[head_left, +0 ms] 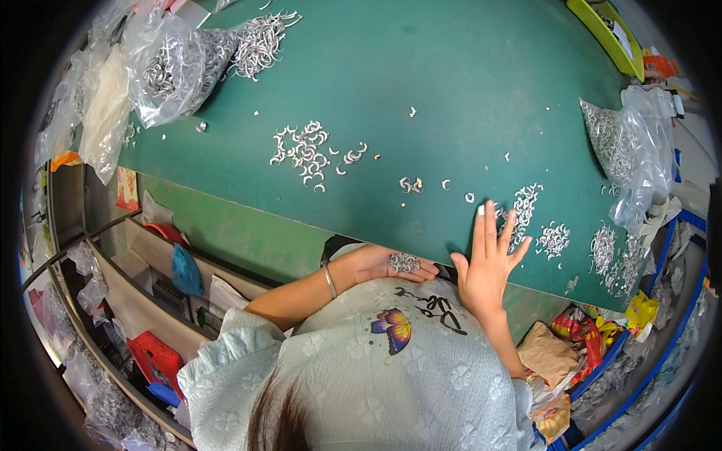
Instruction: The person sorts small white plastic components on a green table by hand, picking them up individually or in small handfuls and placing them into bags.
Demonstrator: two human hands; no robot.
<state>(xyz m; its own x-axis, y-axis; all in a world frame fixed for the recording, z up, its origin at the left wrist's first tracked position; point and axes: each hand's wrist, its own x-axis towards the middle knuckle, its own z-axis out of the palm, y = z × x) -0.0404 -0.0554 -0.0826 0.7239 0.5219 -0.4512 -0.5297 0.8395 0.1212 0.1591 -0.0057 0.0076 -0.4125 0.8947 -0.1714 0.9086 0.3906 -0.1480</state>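
My left hand [367,264] lies palm up just below the table's near edge. A small heap of curved silver metal pieces [404,262] rests on its palm and fingers. Fingers spread, my right hand [486,264] is flat at the edge of the green tabletop [421,75], holding nothing. Beside its fingertips is a long pile of crescent-shaped metal pieces [526,209], partly covered by the fingers. A smaller cluster of such pieces [553,240] sits right of that hand. Farther left, a loose group of crescent pieces [304,152] is spread on the table.
A clear bag of metal pieces [169,75] stands at the far left, with a heap [261,43] at its mouth. Another bag [613,143] is at the right, near further piles [621,270]. A green bin [608,34] sits at the far right corner.
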